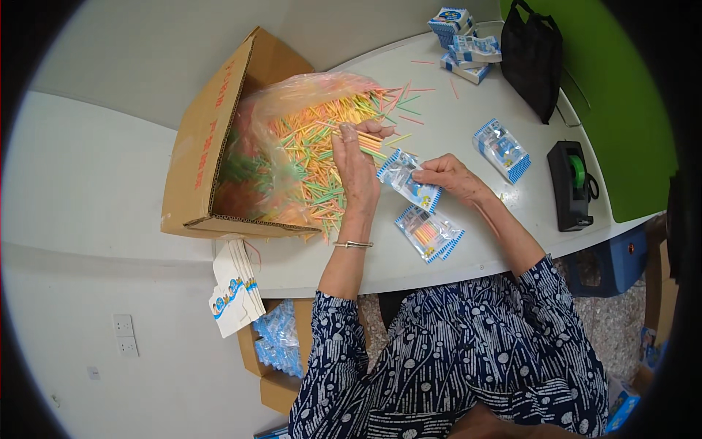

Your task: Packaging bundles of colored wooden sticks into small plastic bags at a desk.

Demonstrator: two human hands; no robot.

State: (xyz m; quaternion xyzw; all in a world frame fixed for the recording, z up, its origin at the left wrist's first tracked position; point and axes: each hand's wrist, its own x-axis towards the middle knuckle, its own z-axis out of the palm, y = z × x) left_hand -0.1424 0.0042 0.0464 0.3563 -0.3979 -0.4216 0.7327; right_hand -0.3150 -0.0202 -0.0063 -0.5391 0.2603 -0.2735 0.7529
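Observation:
A small bundle of thin coloured sticks lies in my left hand, its fingers curled round them. Their ends point at a see-through packet with blue print. My right hand pinches that packet by its right side. Below it, more packets lie overlapped on the table, pink and yellow sticks showing through the top one. Behind my left hand, a big heap of loose pink, yellow, green and orange sticks spills from a plastic bag in a tipped cardboard box.
Another blue-and-white packet lies to the right, beside a black tape dispenser. Stacked packets and a black bag stand at the back. Folded white cards hang at the table's left edge, above a box of blue packets.

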